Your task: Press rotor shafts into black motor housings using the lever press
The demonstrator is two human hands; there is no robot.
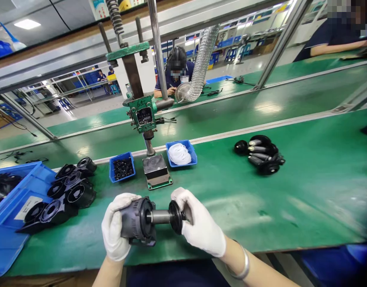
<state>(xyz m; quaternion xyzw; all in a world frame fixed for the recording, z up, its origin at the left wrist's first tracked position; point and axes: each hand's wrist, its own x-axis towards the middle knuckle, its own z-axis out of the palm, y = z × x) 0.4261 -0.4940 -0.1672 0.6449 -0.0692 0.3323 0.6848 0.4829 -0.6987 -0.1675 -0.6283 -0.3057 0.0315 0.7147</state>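
Note:
Both my hands wear white gloves near the front edge of the green table. My left hand (115, 228) grips a dark plastic housing (138, 221). My right hand (201, 223) holds a rotor (168, 216), a grey shaft with a black disc, whose end points into the housing's opening. Right behind my hands stands a green hand press (144, 115) on its base block (156, 171).
Several black housings (68, 191) lie at the left beside blue bins (12, 207). A small blue tray of black parts (122, 167) and one of white rings (181, 153) flank the press. Finished rotors (262, 154) lie at the right. Other people sit across the line.

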